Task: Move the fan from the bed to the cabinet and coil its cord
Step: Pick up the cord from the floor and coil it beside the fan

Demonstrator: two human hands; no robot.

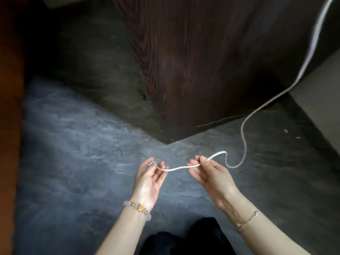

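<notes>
A white cord (244, 137) comes down from the upper right corner, along the side of the dark wooden cabinet (193, 61), then loops near the grey floor. Its end stretches between my two hands. My left hand (150, 179), palm up, pinches the cord's end, where a small metal plug shows at the fingertips. To the right, my right hand (207, 173) pinches the cord a short way further along. The stretch between the hands sags slightly. The fan itself is out of view.
The cabinet's corner stands straight ahead on the grey concrete floor (73, 144). A reddish-brown surface (9, 107) runs down the left edge. A pale wall or panel (320, 100) lies at the right. Dark clothing (184, 240) shows at the bottom.
</notes>
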